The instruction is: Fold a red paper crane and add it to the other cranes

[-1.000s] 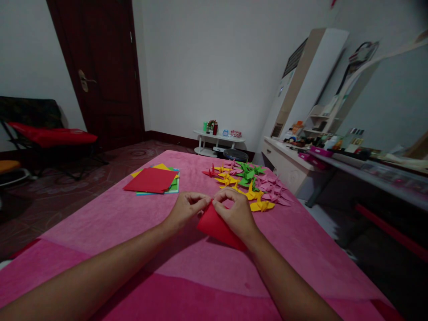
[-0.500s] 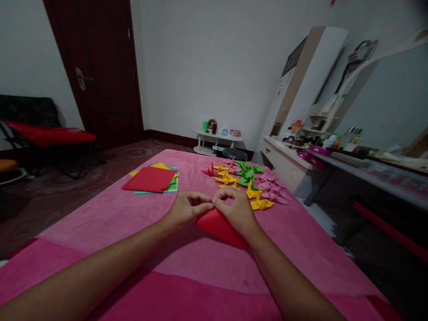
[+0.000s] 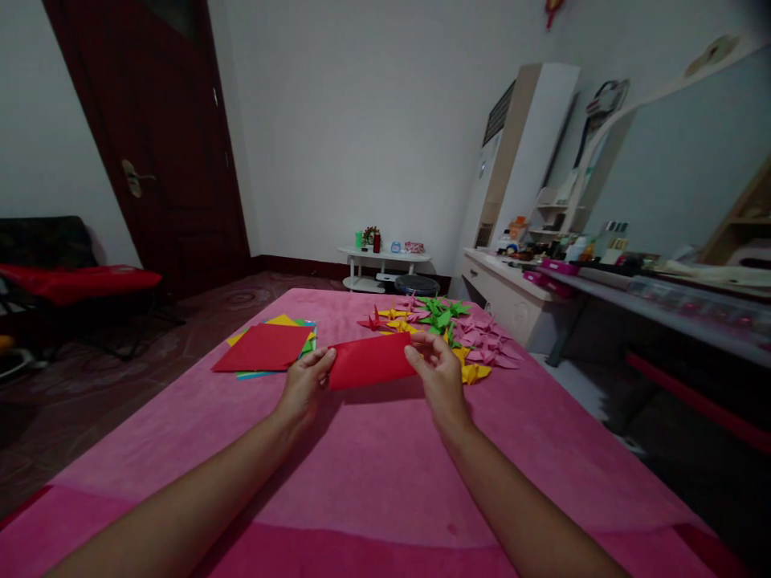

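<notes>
A red sheet of paper (image 3: pixel 370 361), a long rectangle that looks folded, is stretched between my two hands above the pink cloth. My left hand (image 3: pixel 306 384) pinches its left end between thumb and fingers. At the right end, my right hand (image 3: pixel 438 373) grips the paper with the thumb in front and the fingers behind. Left of my hands lies a stack of coloured paper (image 3: pixel 262 348), red on top with yellow, green and blue edges showing. Beyond my right hand sit several folded paper cranes (image 3: pixel 442 313) in red, yellow, green and pink, some partly hidden by the hand and paper.
The pink cloth (image 3: pixel 337 474) covers the table under my arms. To the right stands a white dressing table (image 3: pixel 511 277) with bottles and boxes. A low white side table (image 3: pixel 385 255) is by the far wall, and a chair with red fabric (image 3: pixel 78 281) is at left.
My hands have moved apart to opposite ends of the red paper, which was pinched near one corner and tilted. It is now raised and held level as a rectangle. The view has shifted slightly.
</notes>
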Demonstrator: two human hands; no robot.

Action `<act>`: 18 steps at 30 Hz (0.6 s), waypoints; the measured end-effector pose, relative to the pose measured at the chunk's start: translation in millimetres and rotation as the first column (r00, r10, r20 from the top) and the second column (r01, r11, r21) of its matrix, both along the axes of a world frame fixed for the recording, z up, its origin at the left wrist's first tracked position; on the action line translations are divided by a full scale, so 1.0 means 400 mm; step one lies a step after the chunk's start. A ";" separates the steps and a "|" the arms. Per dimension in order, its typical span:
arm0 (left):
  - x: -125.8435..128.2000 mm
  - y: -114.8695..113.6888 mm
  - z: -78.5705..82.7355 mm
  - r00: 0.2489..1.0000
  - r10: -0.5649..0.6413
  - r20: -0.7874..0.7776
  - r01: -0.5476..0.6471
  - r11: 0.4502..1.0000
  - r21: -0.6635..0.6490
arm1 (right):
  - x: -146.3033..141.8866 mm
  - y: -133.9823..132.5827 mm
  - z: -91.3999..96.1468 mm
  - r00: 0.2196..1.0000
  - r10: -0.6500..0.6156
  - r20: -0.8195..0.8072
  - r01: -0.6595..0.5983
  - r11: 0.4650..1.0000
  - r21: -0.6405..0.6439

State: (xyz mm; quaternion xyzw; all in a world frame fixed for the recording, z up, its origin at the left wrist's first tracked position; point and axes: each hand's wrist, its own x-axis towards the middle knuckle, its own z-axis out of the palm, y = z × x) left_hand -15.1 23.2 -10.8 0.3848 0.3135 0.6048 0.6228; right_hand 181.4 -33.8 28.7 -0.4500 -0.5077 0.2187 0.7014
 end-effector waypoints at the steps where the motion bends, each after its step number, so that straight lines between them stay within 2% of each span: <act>1: -0.001 0.001 -0.001 1.000 0.002 -0.004 -0.002 1.000 -0.002 | -0.001 0.002 -0.008 1.000 0.012 -0.024 -0.012 1.000 -0.001; 5: -0.003 0.009 -0.005 1.000 0.015 -0.014 -0.015 1.000 0.004 | 0.001 0.007 -0.023 0.993 0.021 -0.120 -0.024 1.000 -0.019; 10: -0.003 0.009 -0.008 1.000 0.001 0.009 -0.001 1.000 -0.001 | 0.006 0.016 -0.021 0.968 0.047 -0.248 -0.058 0.998 -0.039; 18: 0.001 -0.001 0.003 1.000 -0.014 -0.013 0.015 0.998 0.053 | 0.010 0.018 -0.017 0.953 0.039 -0.300 -0.059 0.997 -0.057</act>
